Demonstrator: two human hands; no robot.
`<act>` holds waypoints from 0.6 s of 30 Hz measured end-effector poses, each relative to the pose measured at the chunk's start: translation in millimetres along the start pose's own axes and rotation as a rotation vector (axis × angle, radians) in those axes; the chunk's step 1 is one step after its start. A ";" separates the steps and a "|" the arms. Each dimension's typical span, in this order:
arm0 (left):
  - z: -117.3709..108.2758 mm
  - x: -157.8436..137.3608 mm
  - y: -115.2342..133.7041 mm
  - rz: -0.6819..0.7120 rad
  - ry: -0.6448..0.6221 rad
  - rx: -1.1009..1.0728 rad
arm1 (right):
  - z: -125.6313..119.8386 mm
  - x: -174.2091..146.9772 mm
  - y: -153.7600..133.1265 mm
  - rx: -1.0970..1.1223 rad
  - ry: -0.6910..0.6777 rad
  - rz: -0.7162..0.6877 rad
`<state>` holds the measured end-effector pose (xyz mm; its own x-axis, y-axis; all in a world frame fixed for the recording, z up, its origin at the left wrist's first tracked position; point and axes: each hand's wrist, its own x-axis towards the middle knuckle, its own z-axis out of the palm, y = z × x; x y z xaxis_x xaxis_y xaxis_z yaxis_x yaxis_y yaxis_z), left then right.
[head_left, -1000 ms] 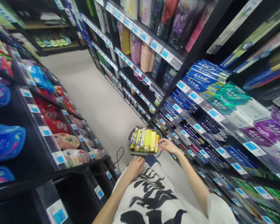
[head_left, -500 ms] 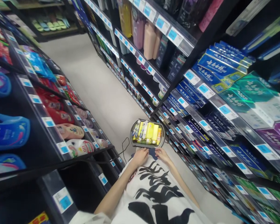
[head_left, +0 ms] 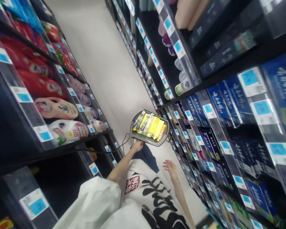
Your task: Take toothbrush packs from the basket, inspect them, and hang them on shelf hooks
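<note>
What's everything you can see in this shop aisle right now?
Basket: one, grey, oval, aisle centre.
Packs: several, mostly yellow, inside basket.
Detergent pouches: several, red, pink and white, left shelves.
Boxes: many, blue, right shelves.
Price tags: many, light blue, along shelf edges.
Floor: pale, between shelves.
Cable: one, black, beside left shelf.
Shirt: white, black lettering.
Left hand: at basket's near rim, apparently holding it.
Right hand: open, holding nothing, below basket.
</note>
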<state>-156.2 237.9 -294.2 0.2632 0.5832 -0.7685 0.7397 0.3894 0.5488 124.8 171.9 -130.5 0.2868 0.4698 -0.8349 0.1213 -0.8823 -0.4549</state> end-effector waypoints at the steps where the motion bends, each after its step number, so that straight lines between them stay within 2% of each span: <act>1: 2.9 12.0 -5.4 -0.032 -0.009 -0.015 | -4.1 -1.9 9.8 -0.010 0.010 0.041; 4: 9.0 49.1 -17.4 -0.111 -0.006 -0.056 | -13.1 -6.4 34.3 -0.038 0.034 0.113; 9: 20.8 117.5 -30.4 -0.180 0.053 -0.113 | -15.9 -9.0 66.4 -0.017 0.054 0.148; 14: 45.1 172.9 -44.2 -0.237 0.099 -0.147 | 0.9 -21.2 97.5 0.004 0.048 0.229; 18: 61.5 193.6 -50.3 -0.254 0.132 -0.183 | 15.7 -29.7 124.6 0.032 -0.012 0.324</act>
<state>-104.4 287.3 -490.8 -0.0066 0.5342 -0.8453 0.6448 0.6484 0.4047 116.5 48.4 -167.2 0.2942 0.1651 -0.9414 -0.0045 -0.9847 -0.1741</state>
